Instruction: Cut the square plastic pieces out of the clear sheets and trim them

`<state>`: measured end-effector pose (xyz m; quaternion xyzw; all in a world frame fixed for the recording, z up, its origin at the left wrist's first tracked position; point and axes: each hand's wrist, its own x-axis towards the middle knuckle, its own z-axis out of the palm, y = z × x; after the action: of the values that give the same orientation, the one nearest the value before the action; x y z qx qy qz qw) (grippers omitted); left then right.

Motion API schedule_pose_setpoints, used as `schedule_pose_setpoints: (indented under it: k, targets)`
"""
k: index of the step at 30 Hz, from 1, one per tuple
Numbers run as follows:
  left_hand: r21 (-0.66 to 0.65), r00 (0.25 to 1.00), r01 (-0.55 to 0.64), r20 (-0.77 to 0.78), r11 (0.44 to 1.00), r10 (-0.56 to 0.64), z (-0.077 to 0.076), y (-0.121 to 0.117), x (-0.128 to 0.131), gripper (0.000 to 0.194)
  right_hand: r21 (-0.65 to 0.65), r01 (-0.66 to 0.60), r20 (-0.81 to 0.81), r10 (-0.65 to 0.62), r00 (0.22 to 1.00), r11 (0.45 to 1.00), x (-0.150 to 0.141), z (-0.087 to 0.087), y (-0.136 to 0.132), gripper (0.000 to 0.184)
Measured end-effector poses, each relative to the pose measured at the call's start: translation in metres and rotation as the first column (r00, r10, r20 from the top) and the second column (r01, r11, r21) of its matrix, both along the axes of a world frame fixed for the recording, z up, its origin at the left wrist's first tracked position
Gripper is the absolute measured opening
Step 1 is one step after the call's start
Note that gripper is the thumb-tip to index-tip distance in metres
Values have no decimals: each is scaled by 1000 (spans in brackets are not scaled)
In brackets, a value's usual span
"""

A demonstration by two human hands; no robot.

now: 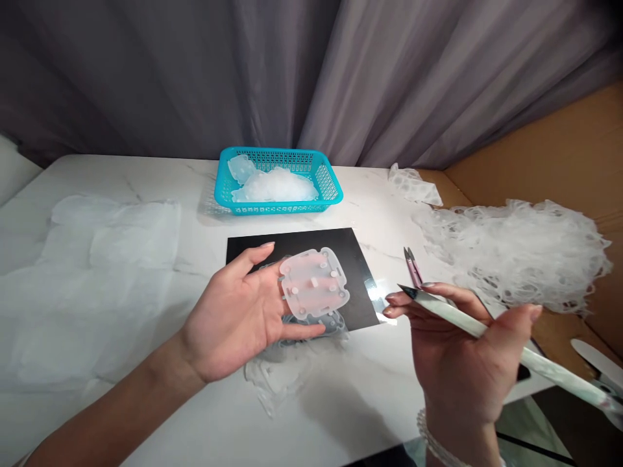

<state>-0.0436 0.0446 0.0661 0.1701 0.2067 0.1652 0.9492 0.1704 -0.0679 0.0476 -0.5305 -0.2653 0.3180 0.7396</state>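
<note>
My left hand (248, 311) is palm up with its fingers spread. A thin translucent plastic piece (314, 284) with rounded lobes and small raised bumps lies across those fingers. My right hand (467, 363) grips a long white pen-shaped tool (452, 316), its dark pointed tip aimed left and apart from the piece. Beneath my left hand is a black sheet (357, 279). Similar plastic pieces (331, 322) lie on it, partly hidden by my fingers. Clear plastic scraps (282, 383) sit just in front of the sheet.
Behind the sheet stands a blue basket (335, 188) holding translucent pieces. Pink thread snips (413, 267) lie near my right fingertips. A heap of lacy plastic offcuts (525, 253) is at the right, by a cardboard wall (574, 149). Stacked translucent sheets (97, 292) cover the table's left.
</note>
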Motion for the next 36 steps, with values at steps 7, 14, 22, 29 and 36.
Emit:
schedule_pose_setpoints:
  k: [7,14,22,29,36]
  targets:
    - [2,1000,-11,-14,1000,11,1,0,0,65,-25,35,4,-35,999,999,-2,0,1,67]
    - [3,1000,4,-2,1000,-4,0,-1,0,66,-45,60,-25,-61,998,997,-1,-2,-1,67]
    - [-15,1000,5,-30,1000,-5,-3,-2,0,65,-41,-76,-71,73,995,996,-3,-2,3,60]
    - [-58,989,-22,-146,998,13,-10,-7,11,59,-86,-312,-295,276,915,946,-18,-8,16,54]
    - [-97,936,-183,-322,978,143,-21,-9,21,54,-33,-268,-90,264,960,963,-37,-7,7,51]
